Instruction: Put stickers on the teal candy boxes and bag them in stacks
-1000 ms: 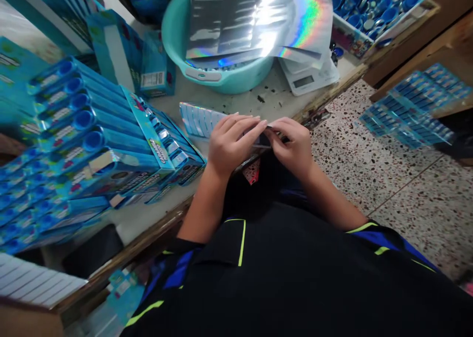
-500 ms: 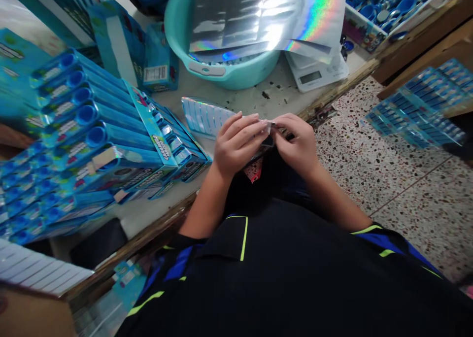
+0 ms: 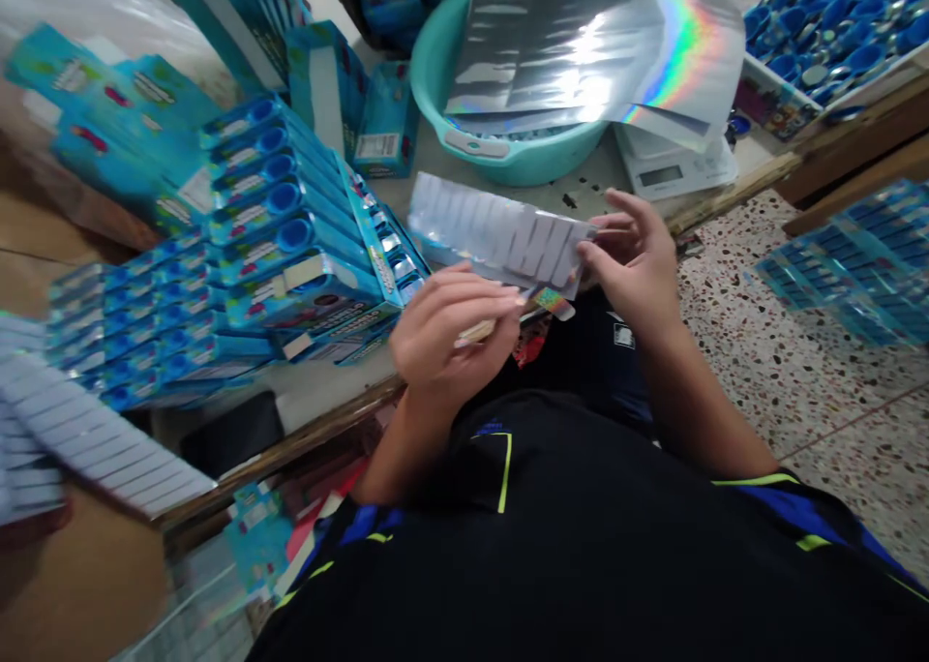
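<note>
The ribbed white sheet (image 3: 497, 228) hangs over the near edge of the table (image 3: 319, 391), its far right corner pinched between thumb and fingers of the right hand (image 3: 640, 270). The left hand (image 3: 435, 338) curls at its near edge by a small shiny strip (image 3: 555, 304), though I can't tell whether it grips anything. With that one corner perhaps its only sure hold, the sheet could swing, crease or slip down if the pinch loosens.

Black shirt (image 3: 616, 556); right-angled yellow-green trim (image 3: 504, 478) at six o'clock, small blue marking (image 3: 489, 429) just above, unreadable. Left sleeve (image 3: 363, 524), seven o'clock, right sleeve (image 3: 780, 507), four o'clock: blue panels, yellow-green piping. Dark trousers (image 3: 628, 381), white mark (image 3: 622, 334), three o'clock.
</note>
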Tool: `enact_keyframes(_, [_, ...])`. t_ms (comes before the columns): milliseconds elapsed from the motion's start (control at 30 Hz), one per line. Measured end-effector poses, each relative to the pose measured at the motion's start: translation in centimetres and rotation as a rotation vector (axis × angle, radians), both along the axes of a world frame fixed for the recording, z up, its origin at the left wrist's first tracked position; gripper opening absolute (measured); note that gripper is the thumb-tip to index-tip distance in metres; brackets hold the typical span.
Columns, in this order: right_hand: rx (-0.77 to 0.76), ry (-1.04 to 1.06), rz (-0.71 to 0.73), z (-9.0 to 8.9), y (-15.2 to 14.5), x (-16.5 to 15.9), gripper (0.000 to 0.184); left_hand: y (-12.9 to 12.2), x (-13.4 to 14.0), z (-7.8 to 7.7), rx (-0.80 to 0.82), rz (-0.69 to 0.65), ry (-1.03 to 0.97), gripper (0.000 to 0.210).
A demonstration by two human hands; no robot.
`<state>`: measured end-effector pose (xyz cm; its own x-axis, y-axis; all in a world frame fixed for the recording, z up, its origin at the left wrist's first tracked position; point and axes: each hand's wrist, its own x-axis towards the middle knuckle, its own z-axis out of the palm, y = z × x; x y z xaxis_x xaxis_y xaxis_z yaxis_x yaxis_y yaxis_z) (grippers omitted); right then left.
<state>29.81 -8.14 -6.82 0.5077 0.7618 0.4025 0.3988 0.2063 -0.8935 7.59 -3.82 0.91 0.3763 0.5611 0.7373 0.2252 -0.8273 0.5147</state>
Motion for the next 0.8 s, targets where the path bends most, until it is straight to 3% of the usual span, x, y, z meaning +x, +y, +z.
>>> enact_keyframes(67, [0.094,-0.183,-0.088,2.0,-0.1,-0.5,0.047,-0.4,-1.5,3.0,-0.004,0.214,-0.16,0.009])
enact_keyframes(133, [0.207,-0.287,-0.078,4.8,0.0,-1.9,0.044,0.2,-3.2,5.5,0.048,0.418,-0.304,0.013])
enact_keyframes(233, [0.376,-0.235,0.26,9.5,1.6,-5.5,0.049,2.7,-5.9,7.9,0.15,0.597,-0.467,0.015])
enact_keyframes(300, [0.352,-0.188,0.517,11.9,3.6,-8.4,0.05,4.8,-7.6,8.3,0.118,0.58,-0.509,0.019])
enact_keyframes(367, [0.332,-0.164,0.682,13.4,5.9,-11.3,0.056,6.5,-9.1,8.0,-0.005,0.533,-0.457,0.024])
enact_keyframes(433, [0.359,-0.067,0.753,14.0,7.8,-13.7,0.057,7.6,-10.0,7.4,-0.112,0.511,-0.382,0.028])
enact_keyframes(533, [0.4,0.042,0.771,14.0,9.0,-16.0,0.056,8.0,-10.1,6.9,-0.14,0.541,-0.331,0.034])
enact_keyframes(667, [0.373,-0.03,0.773,13.6,8.8,-17.1,0.065,7.0,-8.5,7.5,-0.228,0.656,-0.4,0.034])
enact_keyframes(800, [0.391,0.021,0.673,12.8,9.1,-17.8,0.038,6.3,-7.8,8.0,-0.28,0.651,-0.427,0.027])
